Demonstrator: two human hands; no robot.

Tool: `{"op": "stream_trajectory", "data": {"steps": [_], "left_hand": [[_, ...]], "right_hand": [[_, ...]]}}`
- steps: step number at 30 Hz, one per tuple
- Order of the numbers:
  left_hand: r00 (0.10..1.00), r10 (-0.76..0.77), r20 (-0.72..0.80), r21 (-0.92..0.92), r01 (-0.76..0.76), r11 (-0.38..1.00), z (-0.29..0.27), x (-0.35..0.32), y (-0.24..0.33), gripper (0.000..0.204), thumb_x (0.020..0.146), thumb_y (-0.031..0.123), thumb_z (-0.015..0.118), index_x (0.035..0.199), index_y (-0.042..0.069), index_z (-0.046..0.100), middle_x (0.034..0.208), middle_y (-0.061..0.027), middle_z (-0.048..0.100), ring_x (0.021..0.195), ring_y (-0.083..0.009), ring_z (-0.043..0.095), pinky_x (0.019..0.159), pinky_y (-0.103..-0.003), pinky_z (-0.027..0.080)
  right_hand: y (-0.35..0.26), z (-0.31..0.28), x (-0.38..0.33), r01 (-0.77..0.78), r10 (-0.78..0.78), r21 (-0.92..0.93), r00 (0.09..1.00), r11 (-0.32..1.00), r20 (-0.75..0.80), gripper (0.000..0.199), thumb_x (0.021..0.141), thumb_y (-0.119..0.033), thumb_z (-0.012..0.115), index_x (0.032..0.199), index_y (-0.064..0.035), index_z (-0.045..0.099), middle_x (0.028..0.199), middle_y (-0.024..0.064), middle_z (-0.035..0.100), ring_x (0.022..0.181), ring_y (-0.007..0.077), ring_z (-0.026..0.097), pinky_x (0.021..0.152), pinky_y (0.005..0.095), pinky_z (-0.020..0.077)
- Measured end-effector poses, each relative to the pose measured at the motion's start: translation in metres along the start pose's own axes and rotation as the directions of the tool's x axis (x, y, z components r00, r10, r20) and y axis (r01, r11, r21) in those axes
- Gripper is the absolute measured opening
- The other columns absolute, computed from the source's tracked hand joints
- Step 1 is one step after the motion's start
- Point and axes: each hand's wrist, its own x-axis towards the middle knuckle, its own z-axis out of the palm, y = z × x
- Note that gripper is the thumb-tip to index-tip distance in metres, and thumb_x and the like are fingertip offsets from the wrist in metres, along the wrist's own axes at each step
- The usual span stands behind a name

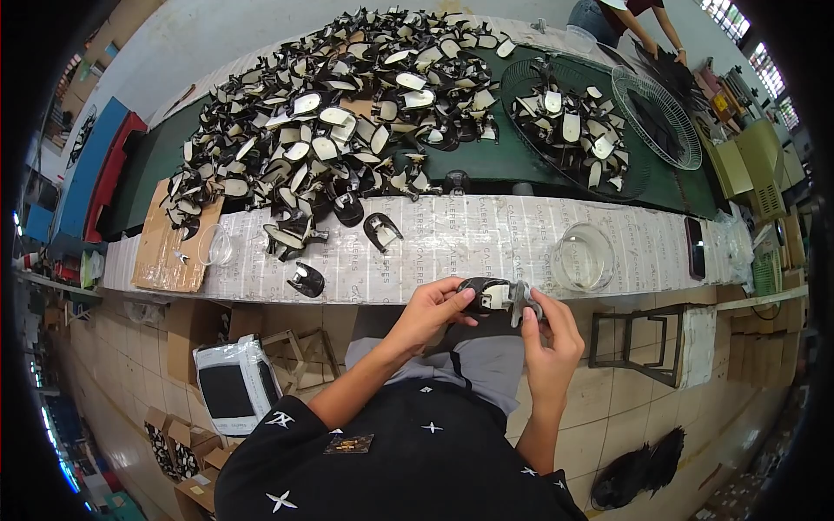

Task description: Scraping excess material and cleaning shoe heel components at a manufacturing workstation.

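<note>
In front of me, just off the table's near edge, I hold a small black shoe part (492, 300) with a pale inner face. The fingers and thumb of my left hand (432, 314) are closed on its rounded black end. My right hand (554, 337) pinches the other end, where a grey piece (520, 303) shows between the fingertips; I cannot make out whether it is attached. Similar loose shoe parts, one (306, 279) near the table edge and another (381, 232) farther in, lie beyond my left hand. A clear round tub (585, 258) stands beyond my right hand.
A large pile of shoe parts (330, 122) covers the green work surface (452, 161). More fill a dark round basket (638, 178) at right, beside a clear basket (686, 154). A phone (695, 247) lies at the right. Another person's hands (651, 50) reach in at far right.
</note>
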Motion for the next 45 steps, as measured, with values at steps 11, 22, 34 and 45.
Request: {"op": "stream_trajectory", "data": {"steps": [11, 22, 34, 45], "left_hand": [[1.0, -0.012, 0.016, -0.121, 0.014, 0.993, 0.005, 0.001, 0.007, 0.026, 0.101, 0.02, 0.061, 0.114, -0.003, 0.062, 0.103, -0.0088, 0.069, 0.09, -0.0134, 0.068, 0.076, -0.026, 0.059], [1.0, -0.004, -0.01, -0.133, 0.003, 0.991, 0.003, 0.001, 0.006, 0.022, 0.102, 0.02, 0.058, 0.11, -0.001, 0.062, 0.101, -0.0093, 0.07, 0.087, -0.0137, 0.069, 0.077, -0.027, 0.06], [0.999, -0.035, -0.031, -0.119, 0.031, 0.992, 0.004, 0.002, 0.009, 0.028, 0.103, 0.024, 0.056, 0.112, -0.002, 0.061, 0.104, -0.012, 0.071, 0.092, -0.0189, 0.071, 0.076, -0.027, 0.059], [0.998, -0.04, -0.057, -0.121, 0.033, 0.992, 0.001, 0.003, 0.004, 0.028, 0.102, 0.025, 0.059, 0.111, -0.001, 0.063, 0.105, -0.0104, 0.07, 0.093, -0.0171, 0.071, 0.076, -0.027, 0.06]], "right_hand": [[-0.006, 0.004, -0.006, -0.16, 0.148, 0.213, 0.986, 0.964, 0.072, 0.025, 0.091, 0.0, 0.067, 0.116, 0.0037, 0.068, 0.105, 0.0124, 0.068, 0.088, 0.0144, 0.068, 0.071, 0.0255, 0.0574], [-0.006, 0.01, -0.009, -0.111, 0.1, 0.142, 0.992, 0.984, 0.081, 0.026, 0.09, 0.001, 0.068, 0.116, 0.0034, 0.068, 0.106, 0.0142, 0.068, 0.087, 0.017, 0.069, 0.07, 0.0276, 0.0593], [-0.006, 0.001, -0.007, -0.04, 0.04, 0.008, 0.999, 0.999, -0.015, 0.027, 0.089, 0.001, 0.068, 0.116, 0.003, 0.068, 0.106, 0.0155, 0.067, 0.085, 0.0189, 0.07, 0.07, 0.0291, 0.0599], [-0.007, 0.021, -0.01, -0.011, 0.007, 0.088, 0.999, 0.996, 0.045, 0.027, 0.089, 0.001, 0.068, 0.116, 0.0037, 0.068, 0.105, 0.0156, 0.066, 0.086, 0.0202, 0.07, 0.069, 0.0294, 0.06]]}}
